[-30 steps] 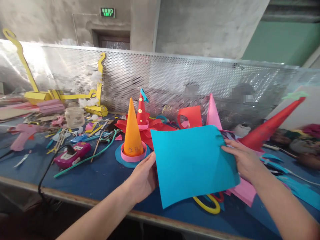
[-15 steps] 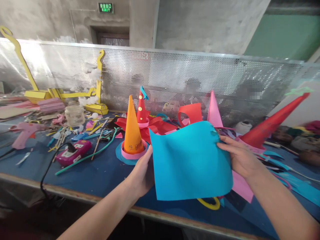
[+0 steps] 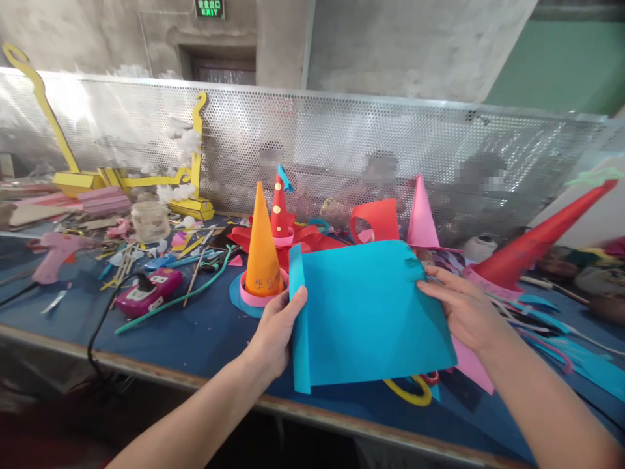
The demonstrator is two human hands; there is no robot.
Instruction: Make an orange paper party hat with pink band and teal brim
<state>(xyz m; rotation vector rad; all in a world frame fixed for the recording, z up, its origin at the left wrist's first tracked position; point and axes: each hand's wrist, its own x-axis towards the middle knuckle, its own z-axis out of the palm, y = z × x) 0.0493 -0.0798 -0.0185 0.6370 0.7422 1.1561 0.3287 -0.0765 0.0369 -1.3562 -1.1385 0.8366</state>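
Observation:
A large blue sheet [image 3: 371, 312] is held up over the table's front edge, between my two hands. Its left edge is folded over in a narrow strip, where my left hand [image 3: 280, 326] grips it with the thumb in front and the fingers hidden behind. My right hand [image 3: 466, 306] has its fingers on the sheet's upper right edge, which curves backward. Just left of the sheet, an orange cone [image 3: 262, 254] stands in a pink band on a blue disc. Behind it is a red cone with yellow dots [image 3: 278, 212].
A pink cone [image 3: 420, 218] and a tilted red cone [image 3: 547, 238] stand at the right. On the left lie a purple power socket [image 3: 149, 293] with a black cord, a pink glue gun [image 3: 56, 254], sticks and scraps. A yellow ring [image 3: 413, 393] lies below the sheet.
The blue sheet's left edge has gone from flat to folded over, with my left thumb now on the front of the fold. My right hand stays at the sheet's right edge.

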